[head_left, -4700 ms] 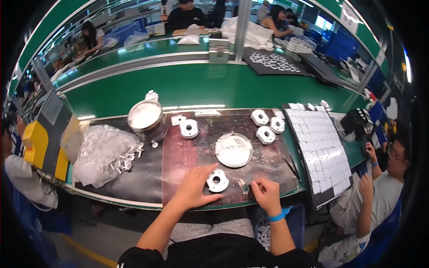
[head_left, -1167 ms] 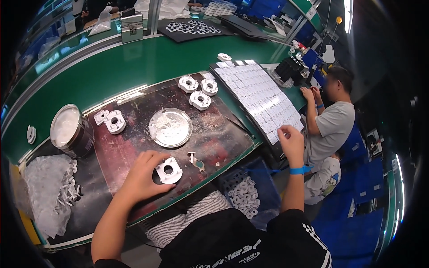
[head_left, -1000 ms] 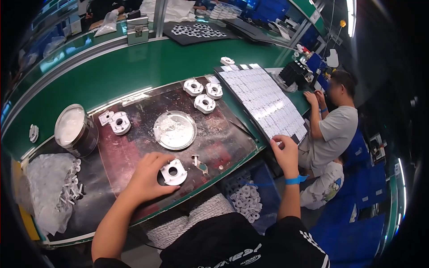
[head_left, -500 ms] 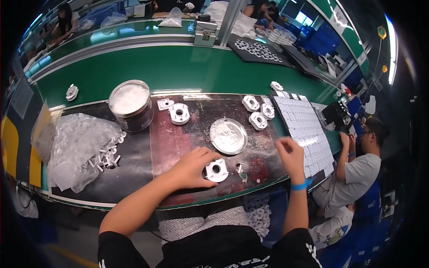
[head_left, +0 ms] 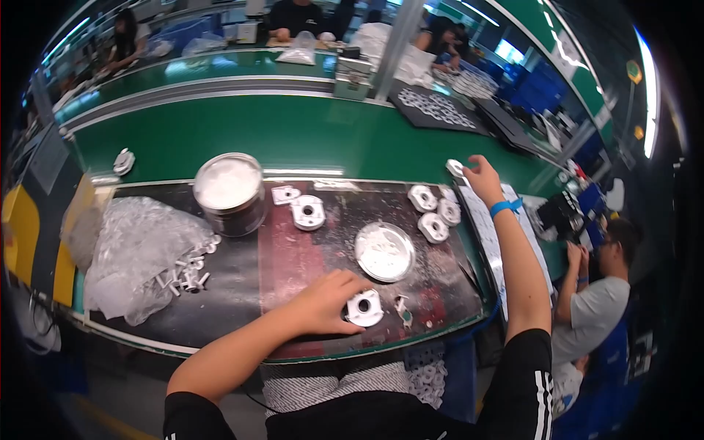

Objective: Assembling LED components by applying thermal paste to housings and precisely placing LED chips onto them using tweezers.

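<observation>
The left hand point(head_left: 323, 304) rests on a white ring part point(head_left: 364, 308) at the worktop's point(head_left: 220, 293) front edge, fingers closed loosely round it. The right hand point(head_left: 480, 176) reaches the far right corner, apparently pinching a small white piece point(head_left: 455, 168). The part looks stiff and light; its outer rim gives the best hold.

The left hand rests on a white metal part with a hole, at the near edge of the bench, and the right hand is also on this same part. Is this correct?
Not quite. The head view shows the left hand on the white part, but the right hand is stretched far away, at a small white piece by the green belt.
</observation>
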Available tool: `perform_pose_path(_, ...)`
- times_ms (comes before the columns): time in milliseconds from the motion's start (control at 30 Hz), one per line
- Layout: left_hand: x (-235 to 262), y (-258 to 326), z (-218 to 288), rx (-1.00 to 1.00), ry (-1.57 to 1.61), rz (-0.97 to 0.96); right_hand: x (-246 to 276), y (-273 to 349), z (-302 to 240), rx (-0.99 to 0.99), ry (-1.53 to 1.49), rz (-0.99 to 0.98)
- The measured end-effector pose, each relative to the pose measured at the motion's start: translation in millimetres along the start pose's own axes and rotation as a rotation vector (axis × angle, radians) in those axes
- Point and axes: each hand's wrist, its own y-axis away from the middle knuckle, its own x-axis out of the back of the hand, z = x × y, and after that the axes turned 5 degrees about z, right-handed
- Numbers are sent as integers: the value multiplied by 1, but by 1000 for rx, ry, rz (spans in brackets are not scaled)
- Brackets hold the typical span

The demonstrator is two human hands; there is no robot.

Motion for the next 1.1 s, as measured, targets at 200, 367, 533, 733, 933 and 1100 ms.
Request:
perform_pose_path(200, -26, -8, -16, -203, 62, 57, -53, -40, 102, 168, 195, -64)
perform_pose_path(367, -19, -1, -8, -69, 28, -73, -109, -67, 112, -115, 253, -321)
perform_pose_path(533, -18, 6, -9, -47, 46, -31, -138, -89, 117, -29, 209, -323)
perform_pose_path(733, -18, -11, -14, -141, 53, -48, -95, -85, 103, -32, -1, -102)
perform_pose_path(933, -2, 3, -8, -55, 51, -53, -61, -25, -105, 83, -518, -628)
perform_pose_path(1100, -3, -6, -6, -54, 83, -50, -48, 25, -135, 239, -192, -694)
